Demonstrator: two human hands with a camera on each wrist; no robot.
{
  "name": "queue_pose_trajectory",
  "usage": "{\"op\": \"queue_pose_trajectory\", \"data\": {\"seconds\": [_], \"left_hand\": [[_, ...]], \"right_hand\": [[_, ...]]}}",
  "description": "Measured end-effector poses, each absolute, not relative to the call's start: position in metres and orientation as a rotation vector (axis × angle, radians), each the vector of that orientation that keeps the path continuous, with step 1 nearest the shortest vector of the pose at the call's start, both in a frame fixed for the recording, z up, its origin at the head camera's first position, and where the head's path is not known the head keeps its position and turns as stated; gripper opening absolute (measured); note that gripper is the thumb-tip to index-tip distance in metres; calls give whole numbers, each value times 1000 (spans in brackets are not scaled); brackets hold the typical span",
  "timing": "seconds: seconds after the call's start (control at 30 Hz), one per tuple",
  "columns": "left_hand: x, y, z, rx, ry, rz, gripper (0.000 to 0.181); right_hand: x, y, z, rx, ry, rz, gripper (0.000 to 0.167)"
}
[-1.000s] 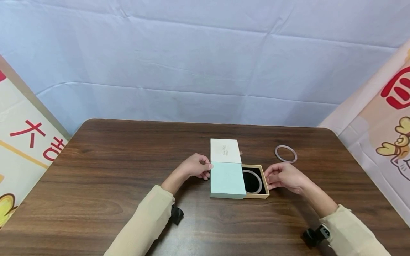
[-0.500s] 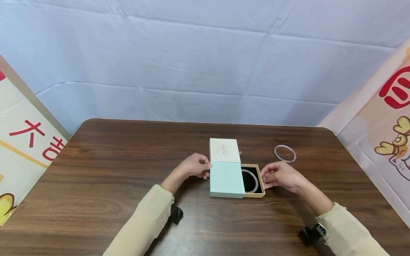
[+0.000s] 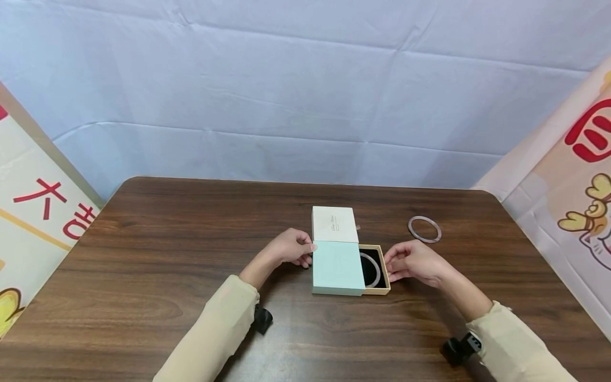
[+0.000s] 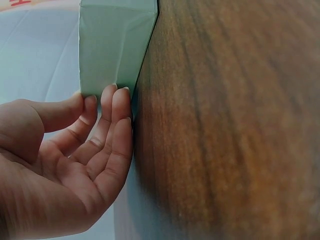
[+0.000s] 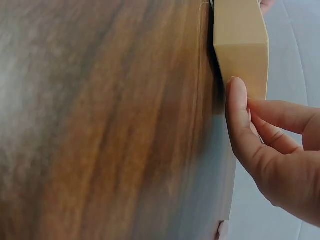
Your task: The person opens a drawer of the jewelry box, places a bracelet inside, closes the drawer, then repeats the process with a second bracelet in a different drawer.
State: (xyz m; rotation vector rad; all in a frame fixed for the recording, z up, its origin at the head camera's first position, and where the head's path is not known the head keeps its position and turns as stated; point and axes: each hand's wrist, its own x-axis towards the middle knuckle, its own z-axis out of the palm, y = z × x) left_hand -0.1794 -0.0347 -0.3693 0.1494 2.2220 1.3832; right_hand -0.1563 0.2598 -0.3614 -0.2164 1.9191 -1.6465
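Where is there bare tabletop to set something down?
Bare: the table left of the left hand and left sleeve; the near stretch between it and the right sleeve, in front of the mint cover. Crowded: the middle, around cover, tan drawer, white box and right hand, with a loose bangle just beyond.

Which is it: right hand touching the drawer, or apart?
Touching: right wrist view shows the right hand with a fingertip against the end of the drawer.

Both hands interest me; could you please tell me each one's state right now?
Left hand: open, touching the mint cover.
Right hand: open, touching the end of the drawer.
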Motion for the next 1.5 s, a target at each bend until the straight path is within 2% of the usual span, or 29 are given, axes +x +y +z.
{"op": "queue_pose_trajectory", "data": {"seconds": [1.5], "left_hand": [[-179, -35, -369, 157, 2214, 1386, 19]], "right_hand": [[-159, 245, -364, -207, 1933, -1631, 9]]}}
